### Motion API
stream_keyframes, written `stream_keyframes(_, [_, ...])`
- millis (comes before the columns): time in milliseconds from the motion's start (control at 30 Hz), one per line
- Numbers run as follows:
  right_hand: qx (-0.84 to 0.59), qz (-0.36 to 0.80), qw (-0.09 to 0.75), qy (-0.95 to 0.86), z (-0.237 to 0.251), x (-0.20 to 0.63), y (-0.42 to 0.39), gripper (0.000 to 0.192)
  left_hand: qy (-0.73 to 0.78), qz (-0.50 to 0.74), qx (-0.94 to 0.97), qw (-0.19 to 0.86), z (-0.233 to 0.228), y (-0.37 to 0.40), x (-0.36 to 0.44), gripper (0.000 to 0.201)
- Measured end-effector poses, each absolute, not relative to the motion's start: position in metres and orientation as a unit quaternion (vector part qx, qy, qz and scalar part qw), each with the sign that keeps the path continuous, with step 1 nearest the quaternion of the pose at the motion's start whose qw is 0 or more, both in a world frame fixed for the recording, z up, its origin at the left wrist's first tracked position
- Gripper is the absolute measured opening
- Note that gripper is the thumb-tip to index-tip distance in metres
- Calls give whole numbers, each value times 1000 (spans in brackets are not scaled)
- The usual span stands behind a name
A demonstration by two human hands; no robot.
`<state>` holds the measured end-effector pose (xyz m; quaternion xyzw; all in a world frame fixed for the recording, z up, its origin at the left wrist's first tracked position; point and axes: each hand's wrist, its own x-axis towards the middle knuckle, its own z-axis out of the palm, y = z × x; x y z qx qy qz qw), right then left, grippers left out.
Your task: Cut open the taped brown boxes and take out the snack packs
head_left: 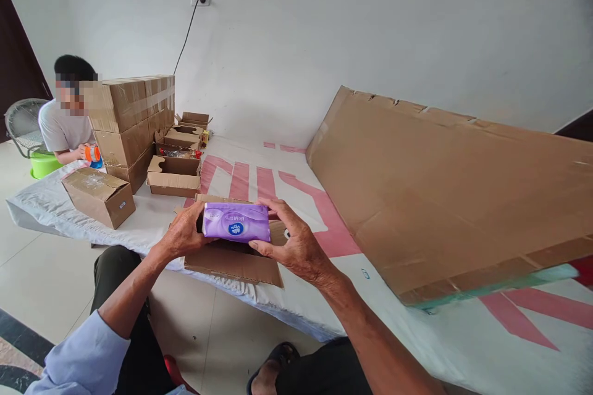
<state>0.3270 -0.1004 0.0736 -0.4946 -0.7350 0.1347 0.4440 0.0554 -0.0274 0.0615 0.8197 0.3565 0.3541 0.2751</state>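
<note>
A purple pack of tissues (237,221) with a blue round logo is held level between my two hands. My left hand (185,227) grips its left end. At the right end, my right hand (290,237) has its fingers along the top and its thumb below. Directly under the pack lies an open cardboard box (231,264) with its near flap folded outward. The pack and my hands hide most of that box's inside.
Stacked boxes (125,120) and several small open boxes (173,176) stand at the left. A closed box (99,196) lies nearer. A large cardboard panel (445,197) leans at the right. Behind the stack, another person (69,126) holds an orange-and-blue object (92,154).
</note>
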Motion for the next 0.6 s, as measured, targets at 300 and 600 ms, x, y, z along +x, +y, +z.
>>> stream_keyframes(300, [-463, 402, 516, -598, 55, 316, -72, 70, 262, 359, 659, 607, 63, -6, 60, 69])
stream_keyframes(600, [-463, 476, 543, -513, 36, 310, -63, 56, 245, 331, 677, 610, 66, 5, 57, 71])
